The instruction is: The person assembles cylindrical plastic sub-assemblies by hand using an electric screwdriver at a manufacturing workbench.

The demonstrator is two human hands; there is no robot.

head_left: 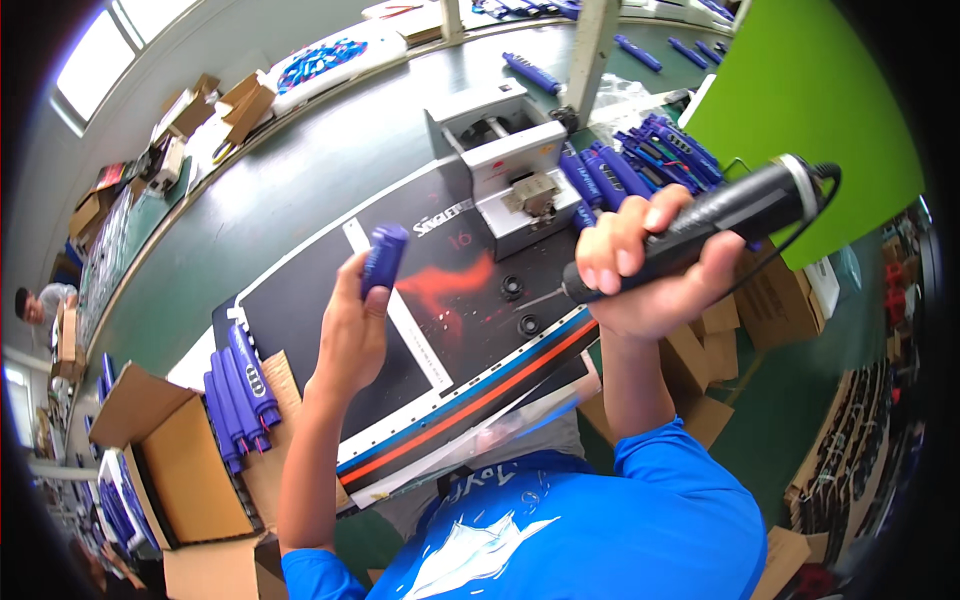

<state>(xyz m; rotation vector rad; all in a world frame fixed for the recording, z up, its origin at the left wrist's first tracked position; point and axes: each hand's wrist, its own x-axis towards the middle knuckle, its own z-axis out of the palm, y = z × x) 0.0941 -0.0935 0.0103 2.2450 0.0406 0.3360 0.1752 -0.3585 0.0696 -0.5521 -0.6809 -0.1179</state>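
My left hand [350, 335] is closed around a short purple-blue wrapped cylinder [386, 250], held upright above the dark printed mat [300, 320]. In my right hand [655, 290] is a black electric screwdriver [735, 212] with a cord at its rear; its thin bit points left, over the mat. Near the bit's tip lie two small black round parts, one [512, 287] behind the other [529, 325]. Beyond them stands a grey metal fixture [495, 145] with a small metal block [535, 195] on its front. The cylinder's lower part is hidden by my fingers.
Many purple-blue wrapped cylinders [665, 150] are heaped right of the fixture. Several more [240, 385] lie at left on cardboard, beside an open cardboard box [195, 475]. A green panel [820, 120] rises at right. Another person [45, 305] is far left.
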